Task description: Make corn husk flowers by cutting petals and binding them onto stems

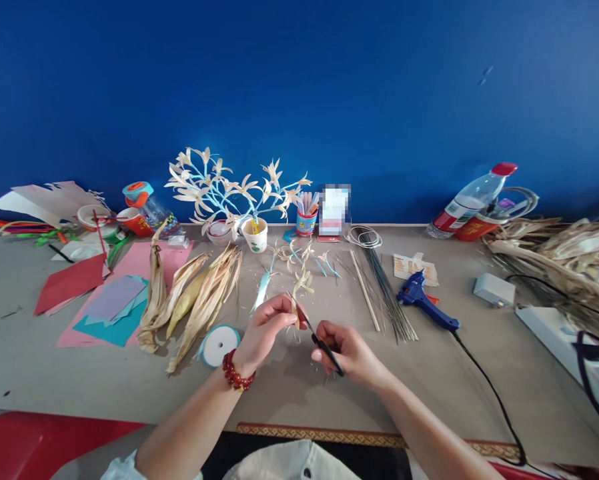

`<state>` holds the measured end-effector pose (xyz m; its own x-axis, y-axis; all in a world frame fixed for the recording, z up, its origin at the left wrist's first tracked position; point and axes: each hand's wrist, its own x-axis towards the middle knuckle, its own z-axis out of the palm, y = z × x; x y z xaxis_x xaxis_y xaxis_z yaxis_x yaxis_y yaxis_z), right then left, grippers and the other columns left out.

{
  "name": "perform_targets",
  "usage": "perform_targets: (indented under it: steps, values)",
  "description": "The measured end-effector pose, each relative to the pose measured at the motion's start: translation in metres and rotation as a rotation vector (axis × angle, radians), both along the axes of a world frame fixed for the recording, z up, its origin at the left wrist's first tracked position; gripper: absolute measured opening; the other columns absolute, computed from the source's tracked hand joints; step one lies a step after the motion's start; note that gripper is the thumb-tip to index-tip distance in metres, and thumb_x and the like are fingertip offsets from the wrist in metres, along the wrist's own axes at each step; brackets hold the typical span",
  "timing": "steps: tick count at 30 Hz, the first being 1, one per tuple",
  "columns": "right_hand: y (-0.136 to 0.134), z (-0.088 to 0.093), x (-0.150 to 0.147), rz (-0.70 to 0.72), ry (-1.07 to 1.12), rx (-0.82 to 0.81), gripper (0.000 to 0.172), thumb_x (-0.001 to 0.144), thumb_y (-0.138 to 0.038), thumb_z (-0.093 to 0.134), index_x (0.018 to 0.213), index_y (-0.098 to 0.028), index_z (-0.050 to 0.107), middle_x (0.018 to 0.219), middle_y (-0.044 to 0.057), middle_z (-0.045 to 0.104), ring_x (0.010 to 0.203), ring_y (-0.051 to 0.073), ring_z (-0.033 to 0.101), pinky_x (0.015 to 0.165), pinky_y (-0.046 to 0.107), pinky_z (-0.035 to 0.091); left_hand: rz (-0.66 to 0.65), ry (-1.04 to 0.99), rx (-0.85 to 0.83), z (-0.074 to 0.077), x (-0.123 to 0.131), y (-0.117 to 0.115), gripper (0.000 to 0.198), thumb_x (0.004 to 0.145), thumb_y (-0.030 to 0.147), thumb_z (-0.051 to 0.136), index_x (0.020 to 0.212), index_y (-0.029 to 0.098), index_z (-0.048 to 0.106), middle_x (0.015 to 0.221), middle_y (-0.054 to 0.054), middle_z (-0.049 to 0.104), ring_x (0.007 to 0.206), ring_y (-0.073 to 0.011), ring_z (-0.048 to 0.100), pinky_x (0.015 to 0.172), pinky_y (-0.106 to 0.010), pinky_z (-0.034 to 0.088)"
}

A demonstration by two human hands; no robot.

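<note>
My left hand [269, 330], with a red bead bracelet at the wrist, pinches a pale corn husk flower [303, 281] by its lower end. Black-handled scissors [328, 353] are gripped in my right hand [347, 350], their blades pointing up and left to the husk beside my left fingertips. Whether the blades touch the husk I cannot tell. Behind my hands lie several finished husk flowers on blue stems [324, 261]. A roll of tape [220, 345] rests left of my left wrist. Small pale scraps are scattered on the table under my hands.
Dried corn husks [204, 290] and coloured paper [112, 303] lie to the left. Husk flower branches stand in a white cup [254, 235] at the back. Thin wires [389, 293], a blue glue gun [424, 300] with its cord, a tilted bottle [467, 203] and a power strip [564, 347] are on the right.
</note>
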<state>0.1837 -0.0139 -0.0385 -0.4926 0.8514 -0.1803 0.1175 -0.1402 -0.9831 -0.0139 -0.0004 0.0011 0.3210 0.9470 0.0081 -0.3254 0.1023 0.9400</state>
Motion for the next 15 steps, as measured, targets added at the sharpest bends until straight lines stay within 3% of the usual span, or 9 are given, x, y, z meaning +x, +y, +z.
perform_targets:
  steps: [15]
  values:
    - [0.0, 0.0011, -0.0001, -0.016, -0.031, 0.0, 0.055, 0.067, -0.061, 0.08, 0.069, -0.021, 0.042, 0.048, -0.008, 0.05, 0.045, 0.008, 0.039, 0.045, 0.02, 0.024, -0.024, -0.007, -0.007, -0.0002, 0.0014, -0.003, 0.011, 0.083, 0.015, 0.056, 0.073, 0.016, 0.059, 0.089, -0.006, 0.066, 0.079, -0.0174, 0.059, 0.082, -0.032, 0.045]
